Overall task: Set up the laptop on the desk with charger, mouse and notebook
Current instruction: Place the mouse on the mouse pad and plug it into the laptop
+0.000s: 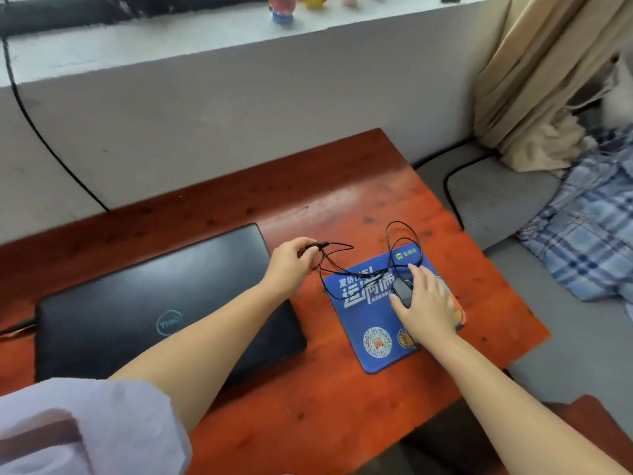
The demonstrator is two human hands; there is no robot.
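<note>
A closed black laptop point(137, 303) lies on the red-brown wooden desk point(308, 406), left of a blue printed mouse pad point(363, 303). A black wired mouse point(401, 289) sits on the pad, and my right hand point(428, 303) rests over it. My left hand point(291, 262) reaches across the laptop's right edge and pinches the plug end of the mouse cable point(342, 250). The thin black cable loops loosely over the desk and the pad's far edge. A dark cord point(17, 327) enters at the laptop's left side. No notebook is in view.
A white ledge point(171, 53) with small toy figures point(284, 12) runs behind the desk. A thick black cable point(44, 142) hangs down the wall on the left. A beige curtain point(548, 63), plaid cloth point(589, 234) and a grey cushion point(496, 200) lie to the right.
</note>
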